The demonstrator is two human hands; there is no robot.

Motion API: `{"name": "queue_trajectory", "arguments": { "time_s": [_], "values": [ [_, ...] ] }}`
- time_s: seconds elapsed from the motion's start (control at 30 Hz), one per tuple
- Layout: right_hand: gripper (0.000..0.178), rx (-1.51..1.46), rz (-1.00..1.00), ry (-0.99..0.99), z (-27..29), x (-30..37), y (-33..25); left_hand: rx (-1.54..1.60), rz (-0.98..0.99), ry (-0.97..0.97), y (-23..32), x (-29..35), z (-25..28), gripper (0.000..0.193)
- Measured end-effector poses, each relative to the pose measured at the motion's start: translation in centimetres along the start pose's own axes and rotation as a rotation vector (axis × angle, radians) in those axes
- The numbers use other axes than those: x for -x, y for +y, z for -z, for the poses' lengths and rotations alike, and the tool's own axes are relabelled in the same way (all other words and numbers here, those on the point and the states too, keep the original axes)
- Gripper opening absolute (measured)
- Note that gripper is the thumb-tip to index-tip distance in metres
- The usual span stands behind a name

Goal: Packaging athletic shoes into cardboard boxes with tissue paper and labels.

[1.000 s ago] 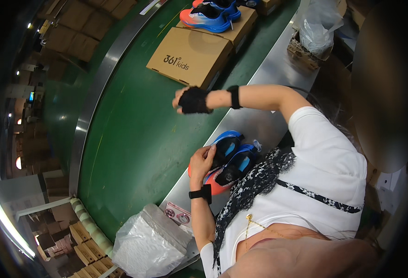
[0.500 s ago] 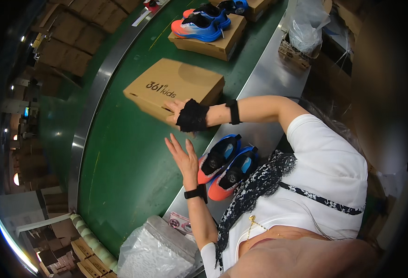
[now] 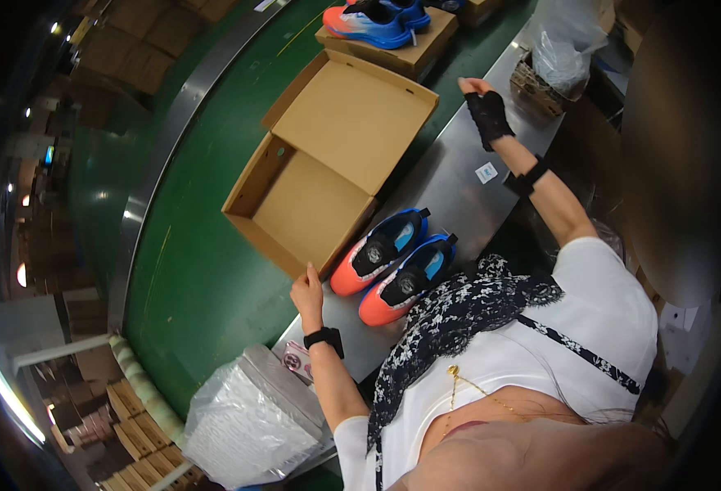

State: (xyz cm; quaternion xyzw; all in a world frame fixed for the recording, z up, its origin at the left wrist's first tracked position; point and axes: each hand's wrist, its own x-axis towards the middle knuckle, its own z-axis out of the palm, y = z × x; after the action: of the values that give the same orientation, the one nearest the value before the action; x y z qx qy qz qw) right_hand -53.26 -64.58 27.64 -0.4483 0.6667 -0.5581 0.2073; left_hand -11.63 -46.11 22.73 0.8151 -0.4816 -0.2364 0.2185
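Note:
An opened brown shoebox (image 3: 307, 214) rests on the green belt, its lid (image 3: 356, 110) folded back on the far side and its inside bare. My left hand (image 3: 307, 296) pinches the box's near corner. Off to the right, my right hand (image 3: 486, 113), in a black lace fingerless glove, hovers over the metal ledge with its fingers drawn together. Whether anything is between those fingers cannot be made out. Close to the box sits a pair of orange and blue shoes (image 3: 407, 277) with black stuffing. A small white card (image 3: 486, 173) lies on the metal ledge (image 3: 450, 176).
Further up the belt (image 3: 205, 245), another pair of similar shoes (image 3: 377, 24) stands on a closed box (image 3: 410, 51). A basket (image 3: 536, 86) with clear plastic bags is at the far right. At lower left lie a plastic-wrapped stack (image 3: 254, 417) and a pink phone-like item (image 3: 297, 360).
The shoebox went from closed to open, its lid swung away. My right hand left the box and moved up and right; my left hand came onto the box's near corner.

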Motion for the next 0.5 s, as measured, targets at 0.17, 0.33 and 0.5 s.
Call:
{"name": "queue_trajectory", "arguments": {
  "time_s": [0.17, 0.33, 0.5],
  "values": [
    [0.039, -0.600, 0.259, -0.463, -4.8, 3.8, -6.1, 0.013, -0.181, 0.046, 1.4, 0.5, -0.5, 0.050],
    [0.049, -0.129, 0.375, -0.955, -13.1, 10.8, -12.7, 0.279, -0.198, 0.189, -3.0, 1.8, 2.2, 0.034],
    [0.045, 0.160, 0.938, -1.365, -15.0, 12.8, -6.3, 0.172, -0.072, 0.607, -10.3, 6.1, 11.9, 0.030]
  ]
}}
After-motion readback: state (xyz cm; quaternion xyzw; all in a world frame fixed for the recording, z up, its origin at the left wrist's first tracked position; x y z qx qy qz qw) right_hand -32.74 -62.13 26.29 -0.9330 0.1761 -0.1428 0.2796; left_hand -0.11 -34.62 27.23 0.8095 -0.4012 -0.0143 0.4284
